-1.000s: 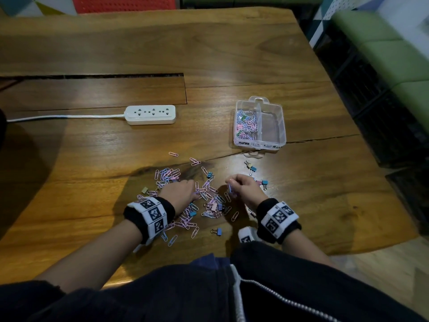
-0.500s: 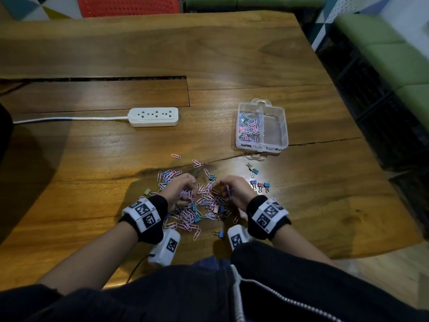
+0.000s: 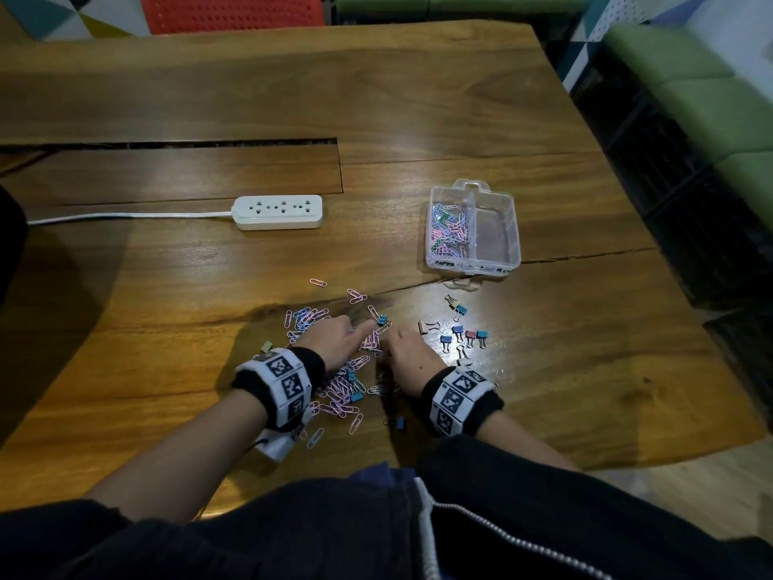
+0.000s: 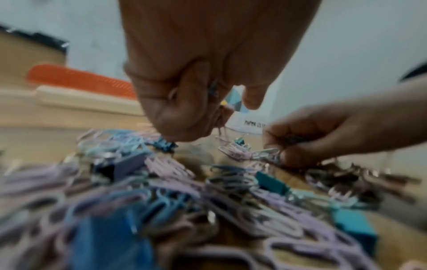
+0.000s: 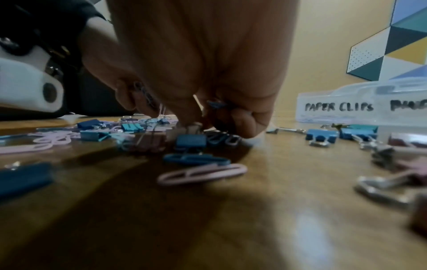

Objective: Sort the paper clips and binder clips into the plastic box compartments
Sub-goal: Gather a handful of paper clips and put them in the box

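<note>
A clear two-compartment plastic box [image 3: 472,267] stands on the table; its left compartment holds paper clips [image 3: 448,228] and its right one looks empty. It carries the label "PAPER CLIPS" [image 5: 337,106]. A loose pile of pink and blue paper clips [image 3: 341,389] lies under both hands. My left hand [image 3: 341,339] has clips tucked in its curled fingers [image 4: 184,109], while its index finger points at a blue binder clip [image 3: 382,320]. My right hand [image 3: 408,355] pinches paper clips off the pile, fingers curled round several [image 5: 208,109]. A row of binder clips [image 3: 458,332] lies to its right.
A white power strip [image 3: 278,211] with its cord lies at the back left. The wooden table [image 3: 585,370] has a crack running past the box and an irregular right edge. A red chair [image 3: 230,12] and green seating [image 3: 711,98] stand beyond it.
My left hand lifted off the pile and stretched its index finger forward toward the blue binder clip. My right hand shifted slightly left over the pile, still gathering clips.
</note>
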The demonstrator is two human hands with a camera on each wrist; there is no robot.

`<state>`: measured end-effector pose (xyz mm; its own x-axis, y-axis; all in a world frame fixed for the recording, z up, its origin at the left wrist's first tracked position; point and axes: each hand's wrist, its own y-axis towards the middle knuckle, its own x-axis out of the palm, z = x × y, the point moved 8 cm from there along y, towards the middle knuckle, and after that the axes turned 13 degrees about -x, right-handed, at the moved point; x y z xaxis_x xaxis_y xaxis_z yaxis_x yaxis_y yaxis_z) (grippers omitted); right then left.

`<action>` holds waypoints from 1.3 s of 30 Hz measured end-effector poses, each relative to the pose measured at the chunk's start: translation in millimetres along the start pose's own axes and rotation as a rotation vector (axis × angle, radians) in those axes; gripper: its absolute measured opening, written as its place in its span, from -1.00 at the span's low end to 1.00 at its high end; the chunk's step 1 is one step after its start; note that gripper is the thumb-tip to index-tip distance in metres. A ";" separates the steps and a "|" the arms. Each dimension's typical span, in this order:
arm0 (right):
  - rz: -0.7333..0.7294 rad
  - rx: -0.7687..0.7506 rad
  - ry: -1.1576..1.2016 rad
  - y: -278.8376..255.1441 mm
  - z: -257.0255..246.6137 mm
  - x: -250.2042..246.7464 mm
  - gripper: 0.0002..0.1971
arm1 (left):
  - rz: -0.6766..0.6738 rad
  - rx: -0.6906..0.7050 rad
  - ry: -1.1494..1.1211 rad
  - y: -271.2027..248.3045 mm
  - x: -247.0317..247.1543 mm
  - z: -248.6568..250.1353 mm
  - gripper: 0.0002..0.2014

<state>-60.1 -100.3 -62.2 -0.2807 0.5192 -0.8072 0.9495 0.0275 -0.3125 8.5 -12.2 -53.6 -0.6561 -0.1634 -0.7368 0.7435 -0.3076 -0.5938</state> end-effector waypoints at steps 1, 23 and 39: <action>-0.009 0.002 0.010 -1.7 1.2 0.0 -0.70 | 0.039 -0.011 0.118 1.5 0.8 2.0 -0.39; 0.498 0.184 0.701 14.8 88.0 -144.5 -0.81 | -0.155 0.082 -0.072 -8.9 -3.2 31.8 -0.75; 0.678 0.355 0.979 47.5 131.4 -162.9 -0.65 | -0.476 -0.164 -1.129 53.5 -54.0 195.4 -0.81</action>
<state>12.3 -295.8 -11.4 0.6185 0.7615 -0.1936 0.7293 -0.6481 -0.2194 58.3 -203.0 17.6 -0.5491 -0.8096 0.2073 0.3544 -0.4502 -0.8196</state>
